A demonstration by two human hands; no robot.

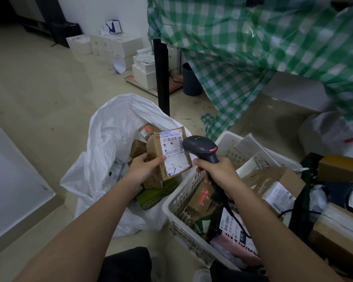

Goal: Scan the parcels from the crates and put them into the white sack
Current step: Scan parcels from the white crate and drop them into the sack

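Scanning: a handheld barcode scanner (201, 147) points its head at the shipping label (172, 152) of a brown cardboard parcel (167, 157) held above the mouth of the white sack (110, 139).
Left hand: the left hand (145, 169) grips the parcel from its left side, thumb lying across the lower left of the label, the other fingers (140, 157) curled round the box edge.
Right hand: the right hand (218, 171) is wrapped tight round the scanner's grip, which rises to a dark head with a red strip; a black cable (230, 212) runs down from the handle over the crate.
Parcel: tilted, label face up toward the camera, just left of the scanner head and close to it.
White sack: stands open on the floor to the left, holding several brown boxes and a green corrugated packet (157, 195) under the held parcel.
White crate: a slotted plastic crate (181, 200) sits just right of the sack, filled with cardboard boxes, white mailers and a pink and black bag (236, 239).
Right edge: more cardboard boxes (342, 167) lie beyond the crate.
Background: a green and white checked cloth (253, 47) hangs over a tabletop on a black leg (162, 78); white boxes (110, 45) are stacked on the tiled floor by the wall.
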